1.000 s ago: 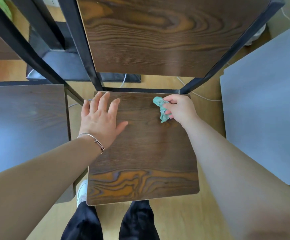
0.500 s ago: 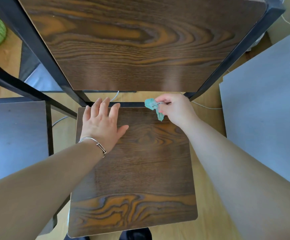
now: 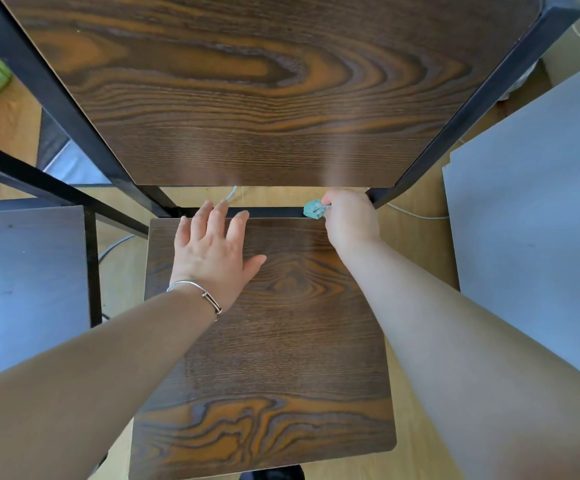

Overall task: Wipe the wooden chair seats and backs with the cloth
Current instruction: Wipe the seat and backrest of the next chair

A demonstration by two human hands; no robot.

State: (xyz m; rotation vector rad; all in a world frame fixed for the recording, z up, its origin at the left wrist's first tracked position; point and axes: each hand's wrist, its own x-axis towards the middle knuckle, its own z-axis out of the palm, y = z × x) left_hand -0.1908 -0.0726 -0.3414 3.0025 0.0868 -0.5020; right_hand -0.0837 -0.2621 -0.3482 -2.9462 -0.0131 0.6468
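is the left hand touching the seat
Touching. The head view shows the left hand lying flat on the seat, palm down with no gap, fingertips reaching its back edge.

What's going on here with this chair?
A person is wiping a wooden chair seat. Their right hand grips a bunched teal cloth at the seat's rear edge, by the black frame bar under the backrest. Their left hand rests flat on the seat, fingers spread.
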